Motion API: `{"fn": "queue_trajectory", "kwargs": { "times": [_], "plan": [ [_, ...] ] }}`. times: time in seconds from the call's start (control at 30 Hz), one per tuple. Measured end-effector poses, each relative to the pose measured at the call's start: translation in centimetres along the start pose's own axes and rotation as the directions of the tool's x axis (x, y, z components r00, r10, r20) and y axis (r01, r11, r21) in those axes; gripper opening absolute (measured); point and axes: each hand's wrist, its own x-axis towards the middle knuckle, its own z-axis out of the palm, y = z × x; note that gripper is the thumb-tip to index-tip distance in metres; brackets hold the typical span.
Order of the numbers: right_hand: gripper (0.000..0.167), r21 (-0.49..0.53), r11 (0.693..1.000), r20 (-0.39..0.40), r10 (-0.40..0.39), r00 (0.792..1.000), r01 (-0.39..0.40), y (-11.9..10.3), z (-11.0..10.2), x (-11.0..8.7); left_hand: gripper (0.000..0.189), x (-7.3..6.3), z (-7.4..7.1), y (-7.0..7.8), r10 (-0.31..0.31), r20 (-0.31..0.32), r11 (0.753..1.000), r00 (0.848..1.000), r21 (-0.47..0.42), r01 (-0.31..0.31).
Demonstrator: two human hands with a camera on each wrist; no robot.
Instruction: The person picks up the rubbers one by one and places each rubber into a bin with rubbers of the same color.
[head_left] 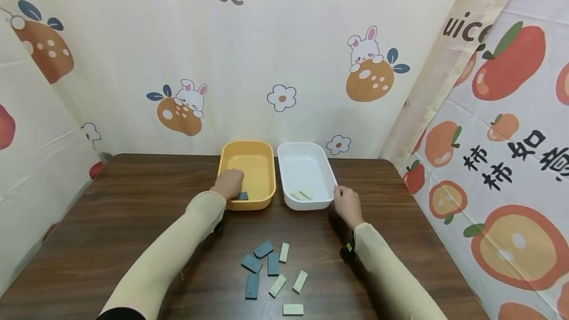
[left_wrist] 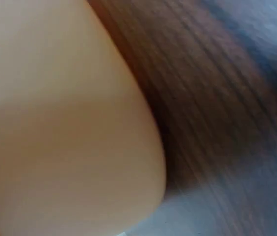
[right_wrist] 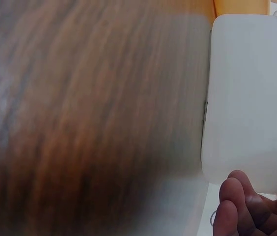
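My left hand (head_left: pixel 228 183) reaches over the left front rim of the yellow tray (head_left: pixel 265 200). Its fingers are hidden, so whether it holds anything is not visible. Beside it a blue block (head_left: pixel 242 196) lies in that tray. With my right hand (head_left: pixel 348 205) I grip the right front edge of the white tray (head_left: pixel 306 156); in the right wrist view the fingers (right_wrist: pixel 234 189) curl against the tray's outer wall. Two pale green blocks (head_left: pixel 305 194) lie inside it. Only the yellow tray's outer wall (left_wrist: pixel 74 123) shows in the left wrist view.
Several blue blocks (head_left: pixel 252 286) and several pale green blocks (head_left: pixel 293 309) lie loose on the dark wooden table (head_left: pixel 142 201), nearer than the trays. Behind the table hangs a printed curtain (head_left: pixel 249 53); another printed cloth (head_left: pixel 498 162) hangs at the right.
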Motion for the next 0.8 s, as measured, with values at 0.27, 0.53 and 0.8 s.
{"fn": "queue_trajectory", "kwargs": {
  "times": [0.27, 0.53, 0.8],
  "plan": [
    [0.043, -0.040, 0.999, 0.011, 0.019, 1.000, -0.019, 0.0, -0.2, 0.2, 0.029, -0.9, -1.5, 0.7, -0.011, -0.067, 0.994, 0.998, -0.111, 0.003],
    [0.042, -0.035, 0.999, 0.032, 0.027, 0.999, -0.026, 0.0, 0.0, 0.1, 0.018, -2.1, -1.8, 0.9, -0.002, -0.174, 0.989, 0.985, -0.143, -0.024],
    [0.044, -0.008, 0.999, 0.037, 0.050, 0.998, -0.050, 0.0, 0.0, 0.1, 0.027, -3.4, -2.0, 0.7, -0.066, -0.253, 0.983, 0.965, -0.182, 0.020]
  ]
}}
